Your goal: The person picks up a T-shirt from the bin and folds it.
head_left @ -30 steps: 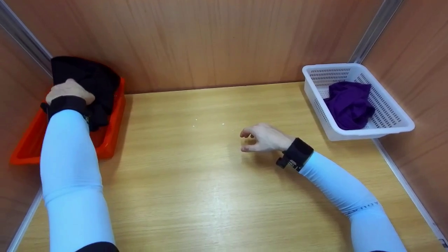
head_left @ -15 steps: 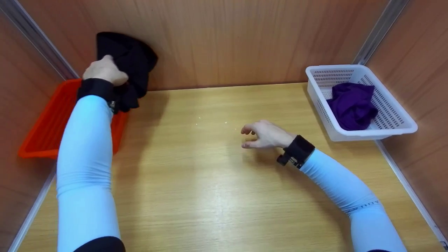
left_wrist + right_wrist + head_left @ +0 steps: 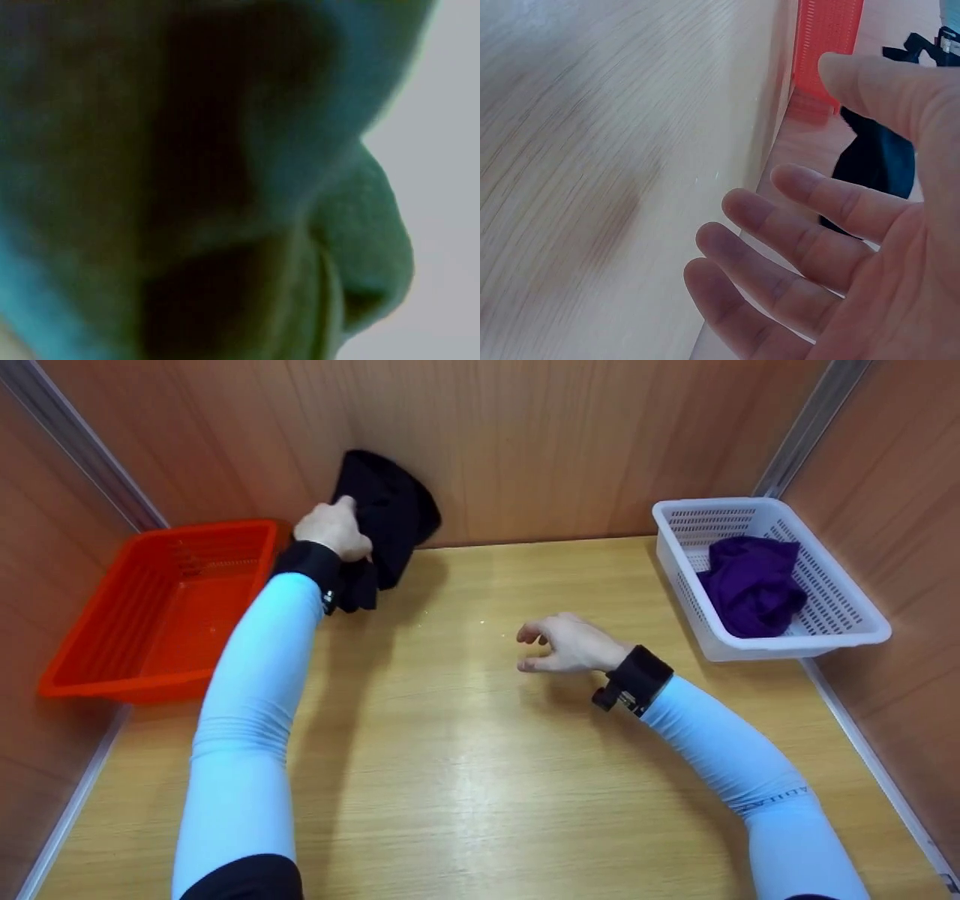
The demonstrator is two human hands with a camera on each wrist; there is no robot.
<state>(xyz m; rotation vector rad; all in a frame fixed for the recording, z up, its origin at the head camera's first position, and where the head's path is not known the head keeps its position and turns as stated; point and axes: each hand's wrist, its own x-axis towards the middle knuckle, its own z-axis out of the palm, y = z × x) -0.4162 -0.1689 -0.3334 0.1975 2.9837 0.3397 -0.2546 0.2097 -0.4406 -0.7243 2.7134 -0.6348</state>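
Observation:
A bunched black cloth [image 3: 394,521] hangs from my left hand [image 3: 334,529], which grips it above the table's back left part, near the back wall. In the left wrist view the dark cloth [image 3: 360,232] fills most of the picture, blurred, and hides the fingers. My right hand [image 3: 574,643] is over the middle right of the table, holding nothing. The right wrist view shows its fingers [image 3: 802,240] relaxed and spread, thumb apart. A crumpled purple cloth [image 3: 754,585] lies in the white basket [image 3: 697,604] at the back right.
An orange plastic basket [image 3: 165,686] stands at the back left, its ribbed floor showing. Wooden walls [image 3: 525,450] enclose the table [image 3: 465,780] at the back and both sides. A few tiny white specks lie on the tabletop.
My left hand has lifted the black cloth out of the orange basket and carried it to the right. The right hand has hardly moved.

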